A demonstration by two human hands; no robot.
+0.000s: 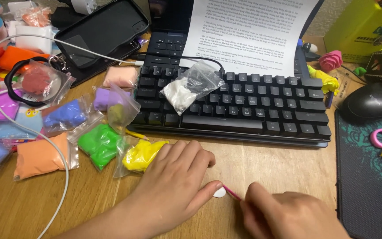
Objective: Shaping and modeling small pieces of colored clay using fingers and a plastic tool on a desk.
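Pinching a pink stick [231, 193], right grip [288, 217] clamped; left grip [177, 177] apart beside bagged yellow clay [142, 155].

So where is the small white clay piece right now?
In the head view, the white clay piece lies on the wooden desk at bottom centre, just in front of the keyboard, pinned under the left hand's fingertip, with the right hand's pink stick touching it.

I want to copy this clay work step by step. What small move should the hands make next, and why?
Probably a light press or drag of the pink stick along the edge of the small white clay piece. The left hand pins that piece to the wooden table with a fingertip, and the right hand holds the stick's tip right beside it.
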